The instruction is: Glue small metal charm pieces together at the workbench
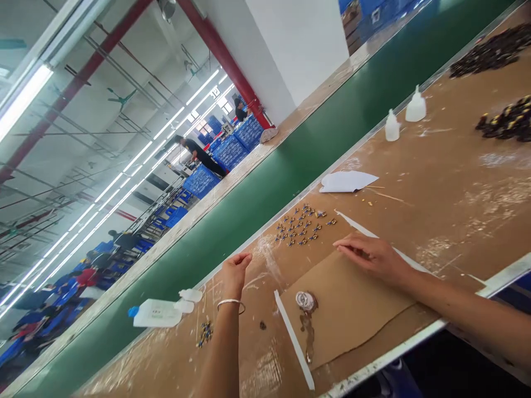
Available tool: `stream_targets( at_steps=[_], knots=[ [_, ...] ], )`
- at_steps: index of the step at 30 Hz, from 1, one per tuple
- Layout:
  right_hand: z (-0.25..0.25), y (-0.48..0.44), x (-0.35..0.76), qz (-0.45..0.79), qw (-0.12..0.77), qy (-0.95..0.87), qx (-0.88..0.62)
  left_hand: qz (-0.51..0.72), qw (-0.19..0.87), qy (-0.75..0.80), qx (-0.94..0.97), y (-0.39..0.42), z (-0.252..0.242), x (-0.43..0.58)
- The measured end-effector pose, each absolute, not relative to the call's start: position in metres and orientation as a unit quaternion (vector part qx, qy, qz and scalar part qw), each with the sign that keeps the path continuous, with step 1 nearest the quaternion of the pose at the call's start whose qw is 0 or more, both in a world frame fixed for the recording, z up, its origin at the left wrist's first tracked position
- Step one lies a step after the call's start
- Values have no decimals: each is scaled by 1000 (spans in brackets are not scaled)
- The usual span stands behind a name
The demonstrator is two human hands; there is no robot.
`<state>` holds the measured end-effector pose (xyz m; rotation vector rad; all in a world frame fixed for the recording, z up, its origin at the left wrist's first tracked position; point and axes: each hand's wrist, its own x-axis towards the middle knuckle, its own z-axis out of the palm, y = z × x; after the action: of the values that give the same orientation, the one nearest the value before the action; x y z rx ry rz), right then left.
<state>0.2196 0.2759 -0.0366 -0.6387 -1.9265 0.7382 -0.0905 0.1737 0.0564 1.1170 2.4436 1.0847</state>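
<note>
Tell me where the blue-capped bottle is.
In the head view, the blue-capped bottle is at the lower left, left of the left hand, near the green belt and next to two small translucent bottles.

This looks like a factory floor, an assembly workshop with a production line. A long green conveyor belt [265, 188] runs beside a brown-covered workbench [440, 193] marked with pale, glossy smears. On the bench, small parts [305, 224] are spread out in a cluster, near squeeze bottles [416, 106] and heaps of dark pieces [489, 52]. Beyond the belt, a person in dark clothes [203, 157] stands among stacked blue crates [201, 181]. Overhead are long tube lights [25, 102], red pipework [226, 61] and a ceiling fan [120, 98]. The far left is blurred, but seems to show more people [87, 277] at workstations.
</note>
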Motion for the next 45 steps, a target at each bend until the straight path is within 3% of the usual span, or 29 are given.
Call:
stream_targets(
  at_steps=[4,10,20,34,45],
  knots=[
    [-36,273,221,307,457,-788,-276,352,77,857,367,90,51,-78],
    [-41,272,222,322,441,-784,-297,324,46,863,386,20,-5,-42],
    [-34,271,223,318,429,-788,-306,269,-25,848,456,25,-15,-25],
    [-31,270,224,322,416,-792,-310,294,-161,807,486,-39,66,28],
    [-32,269,226,313,404,-800,-315,235,-111,840,477,-11,-7,38]
  ],
)
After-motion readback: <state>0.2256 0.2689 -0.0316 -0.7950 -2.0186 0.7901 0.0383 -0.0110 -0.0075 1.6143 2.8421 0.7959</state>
